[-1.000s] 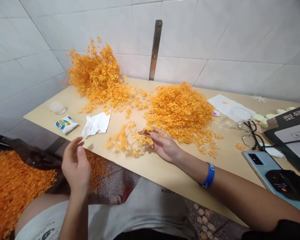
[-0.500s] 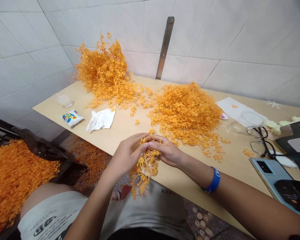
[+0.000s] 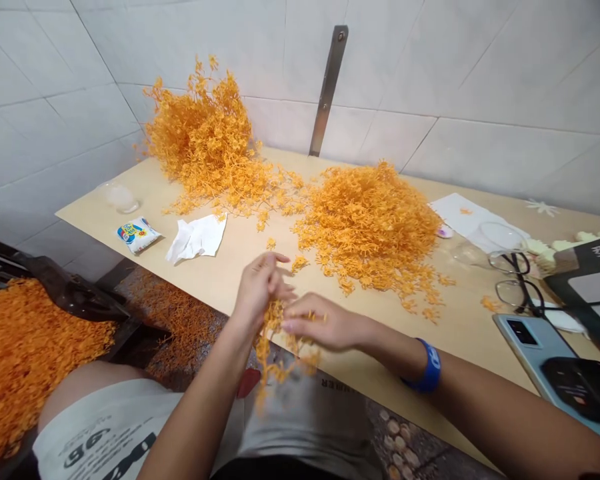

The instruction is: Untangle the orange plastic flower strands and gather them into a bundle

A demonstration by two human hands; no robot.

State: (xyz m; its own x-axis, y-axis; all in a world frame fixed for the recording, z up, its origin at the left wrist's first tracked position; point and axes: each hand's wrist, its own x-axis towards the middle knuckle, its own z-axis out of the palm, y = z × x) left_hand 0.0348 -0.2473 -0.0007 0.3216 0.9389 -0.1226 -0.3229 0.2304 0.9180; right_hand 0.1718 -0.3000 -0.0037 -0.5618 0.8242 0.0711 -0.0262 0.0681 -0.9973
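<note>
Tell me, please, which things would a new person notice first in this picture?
First, the two big orange heaps on the table: the taller heap at back left, the other heap near the middle. Next, the orange bunch hanging between left hand and right hand, at the front edge.

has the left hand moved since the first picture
Yes, the left hand has moved rightward, from below-left of the white tissue to its right.

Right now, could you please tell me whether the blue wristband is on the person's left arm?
No, the blue wristband circles the right forearm.
</note>
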